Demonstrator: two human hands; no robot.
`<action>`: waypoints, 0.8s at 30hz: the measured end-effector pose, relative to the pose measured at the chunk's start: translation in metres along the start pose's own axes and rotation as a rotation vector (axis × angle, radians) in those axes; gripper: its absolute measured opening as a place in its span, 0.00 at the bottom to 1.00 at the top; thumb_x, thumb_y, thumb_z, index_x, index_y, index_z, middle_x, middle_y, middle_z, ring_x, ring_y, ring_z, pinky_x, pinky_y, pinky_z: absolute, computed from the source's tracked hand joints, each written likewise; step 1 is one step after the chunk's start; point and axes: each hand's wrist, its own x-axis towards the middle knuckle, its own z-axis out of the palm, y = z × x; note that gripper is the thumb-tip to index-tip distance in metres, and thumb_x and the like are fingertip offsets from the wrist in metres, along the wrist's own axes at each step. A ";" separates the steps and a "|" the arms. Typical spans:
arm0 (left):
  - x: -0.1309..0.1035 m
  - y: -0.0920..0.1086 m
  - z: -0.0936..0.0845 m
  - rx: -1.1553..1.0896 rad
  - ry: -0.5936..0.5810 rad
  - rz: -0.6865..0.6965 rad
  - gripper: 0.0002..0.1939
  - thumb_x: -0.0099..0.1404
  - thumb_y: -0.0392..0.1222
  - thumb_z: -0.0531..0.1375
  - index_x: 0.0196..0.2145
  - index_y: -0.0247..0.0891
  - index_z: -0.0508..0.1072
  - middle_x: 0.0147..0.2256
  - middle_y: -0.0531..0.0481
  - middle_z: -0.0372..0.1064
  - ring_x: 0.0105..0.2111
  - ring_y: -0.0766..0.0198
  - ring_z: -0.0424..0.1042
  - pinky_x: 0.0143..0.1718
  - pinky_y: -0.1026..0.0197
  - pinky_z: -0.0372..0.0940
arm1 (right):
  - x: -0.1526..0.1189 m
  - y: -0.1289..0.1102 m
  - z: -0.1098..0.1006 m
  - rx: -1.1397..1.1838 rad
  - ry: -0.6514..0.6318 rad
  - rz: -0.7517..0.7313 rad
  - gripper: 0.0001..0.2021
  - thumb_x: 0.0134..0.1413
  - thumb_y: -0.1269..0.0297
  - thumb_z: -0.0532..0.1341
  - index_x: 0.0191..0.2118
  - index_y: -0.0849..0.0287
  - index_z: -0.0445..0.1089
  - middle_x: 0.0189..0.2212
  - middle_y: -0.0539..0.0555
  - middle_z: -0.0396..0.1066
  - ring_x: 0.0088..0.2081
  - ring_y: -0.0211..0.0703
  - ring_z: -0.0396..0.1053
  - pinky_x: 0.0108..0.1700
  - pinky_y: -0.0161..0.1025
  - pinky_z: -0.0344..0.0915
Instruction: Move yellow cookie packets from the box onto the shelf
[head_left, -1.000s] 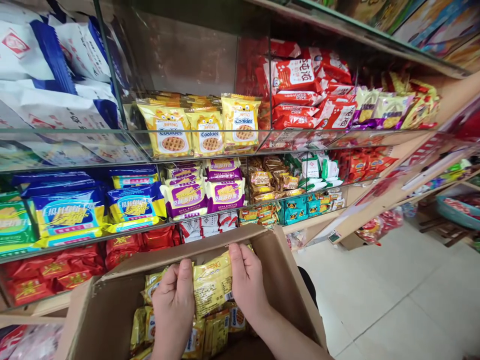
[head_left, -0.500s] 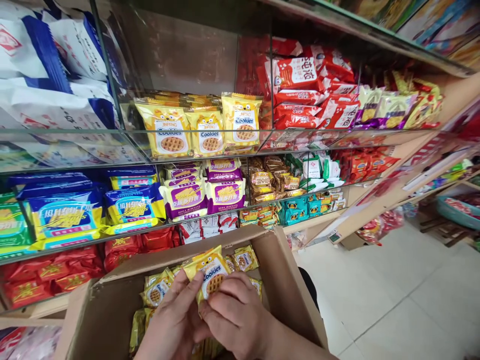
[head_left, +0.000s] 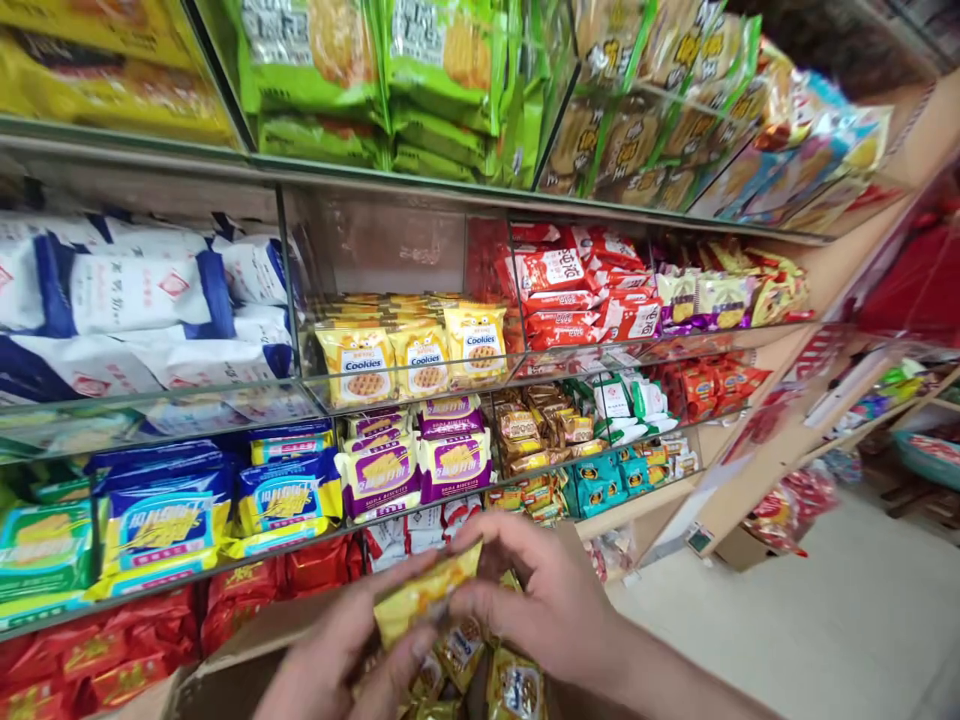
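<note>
Both hands hold one yellow cookie packet between them, just above an open cardboard box at the bottom of the view. My left hand grips the packet's lower left end. My right hand pinches its upper right end. More yellow cookie packets lie in the box under the hands. On the glass shelf ahead stands a row of matching yellow "Cookies" packets.
Glass-fronted shelves hold blue and white bags at left, purple soda biscuit packs, red packs at right, and green bags on top. Tiled floor lies to the right.
The view has tilted up, bringing the top shelf of green bags into sight. Both hands have lifted the yellow packet higher out of the box.
</note>
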 end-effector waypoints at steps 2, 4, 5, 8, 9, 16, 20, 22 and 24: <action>0.022 0.046 -0.022 0.269 0.247 0.321 0.22 0.45 0.56 0.61 0.39 0.47 0.72 0.40 0.50 0.73 0.43 0.49 0.69 0.46 0.50 0.64 | 0.028 -0.033 -0.019 -0.177 0.105 -0.305 0.05 0.48 0.67 0.60 0.34 0.57 0.66 0.30 0.47 0.68 0.32 0.35 0.66 0.33 0.32 0.64; 0.049 0.096 -0.041 0.388 0.325 0.493 0.28 0.49 0.55 0.58 0.47 0.45 0.64 0.34 0.51 0.72 0.30 0.58 0.72 0.34 0.53 0.66 | 0.065 -0.062 -0.038 -0.348 0.212 -0.539 0.06 0.50 0.64 0.58 0.35 0.59 0.64 0.30 0.46 0.67 0.32 0.33 0.66 0.34 0.32 0.63; 0.064 0.119 -0.048 0.427 0.310 0.543 0.31 0.51 0.53 0.57 0.52 0.44 0.58 0.29 0.53 0.69 0.26 0.62 0.71 0.30 0.56 0.65 | 0.086 -0.073 -0.046 -0.419 0.247 -0.611 0.08 0.51 0.63 0.57 0.36 0.61 0.64 0.30 0.46 0.66 0.32 0.32 0.66 0.34 0.32 0.63; 0.108 0.164 -0.059 0.812 0.389 0.634 0.25 0.55 0.46 0.55 0.50 0.42 0.59 0.29 0.58 0.64 0.29 0.68 0.68 0.34 0.58 0.60 | 0.144 -0.089 -0.063 -0.574 0.257 -0.686 0.10 0.52 0.63 0.56 0.38 0.65 0.63 0.29 0.46 0.64 0.31 0.31 0.65 0.35 0.33 0.62; 0.122 0.171 -0.061 0.927 0.391 0.587 0.21 0.55 0.45 0.55 0.47 0.41 0.63 0.30 0.57 0.65 0.31 0.66 0.69 0.37 0.58 0.60 | 0.160 -0.089 -0.066 -0.615 0.231 -0.668 0.10 0.50 0.64 0.57 0.37 0.66 0.64 0.29 0.46 0.64 0.31 0.32 0.65 0.36 0.34 0.61; 0.171 0.167 -0.052 1.185 0.143 0.222 0.19 0.51 0.44 0.57 0.41 0.36 0.72 0.29 0.55 0.72 0.31 0.64 0.71 0.35 0.65 0.61 | 0.193 -0.071 -0.073 -0.915 0.097 -0.515 0.12 0.42 0.65 0.65 0.35 0.65 0.70 0.29 0.50 0.64 0.34 0.40 0.65 0.39 0.41 0.61; 0.173 0.168 -0.047 1.287 0.109 0.183 0.16 0.52 0.44 0.56 0.38 0.38 0.74 0.29 0.54 0.71 0.33 0.61 0.71 0.37 0.63 0.60 | 0.189 -0.069 -0.076 -1.033 0.075 -0.563 0.13 0.38 0.67 0.67 0.33 0.67 0.70 0.28 0.53 0.64 0.36 0.45 0.65 0.40 0.45 0.61; 0.175 0.171 -0.046 1.317 0.118 0.161 0.16 0.52 0.43 0.56 0.39 0.38 0.74 0.29 0.54 0.71 0.33 0.62 0.71 0.36 0.64 0.59 | 0.188 -0.070 -0.077 -1.087 0.050 -0.515 0.11 0.39 0.69 0.66 0.33 0.68 0.70 0.26 0.53 0.64 0.35 0.46 0.66 0.39 0.44 0.61; 0.177 0.174 -0.043 1.342 0.110 0.145 0.17 0.51 0.41 0.57 0.40 0.38 0.73 0.28 0.55 0.70 0.32 0.62 0.71 0.35 0.65 0.59 | 0.188 -0.072 -0.076 -1.143 0.035 -0.471 0.11 0.41 0.71 0.65 0.34 0.68 0.69 0.27 0.53 0.65 0.35 0.47 0.67 0.39 0.44 0.61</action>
